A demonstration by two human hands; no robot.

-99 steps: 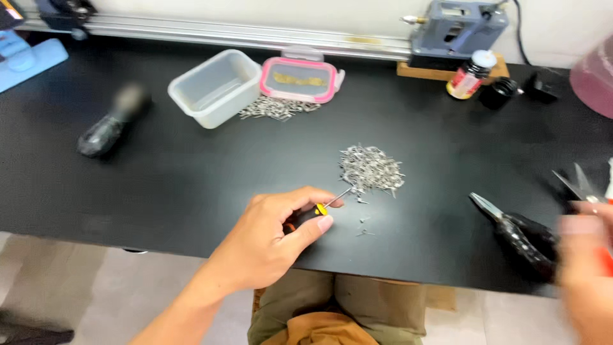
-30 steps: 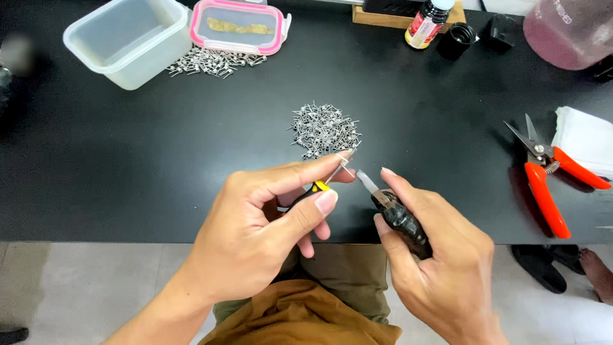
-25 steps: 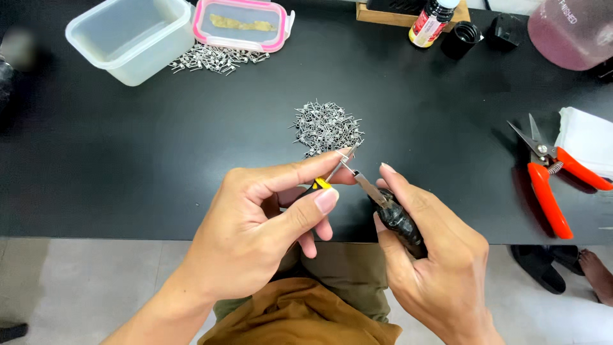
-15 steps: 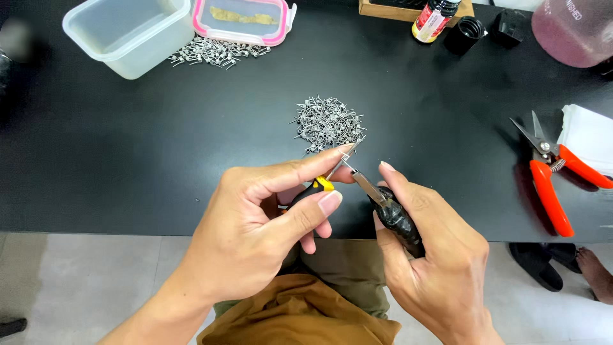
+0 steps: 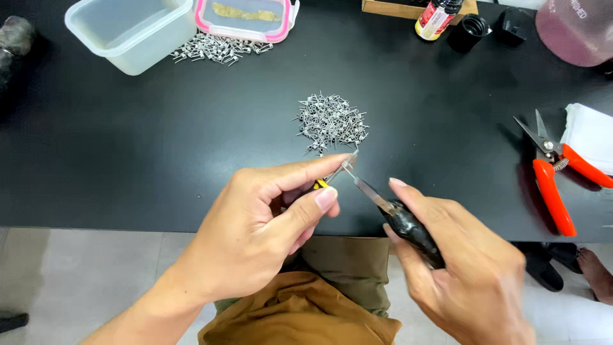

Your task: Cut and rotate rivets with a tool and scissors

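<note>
Head view looks down on a black table [image 5: 128,160], bearing a clear plastic tub [image 5: 131,32] and a pink-rimmed lid [image 5: 246,16] at the far edge, with orange-handled snips [image 5: 552,176] off to the right. A heap of small metal coils [image 5: 331,121] lies mid-table. The left hand [image 5: 262,230] reaches in palm-down over the near edge, thumb and forefinger pinched on a small yellow-marked tool [image 5: 322,183]. The right hand [image 5: 466,262] has its fingers wrapped round black-handled pliers [image 5: 399,217], whose slim tip meets the tool's end just below the heap.
</note>
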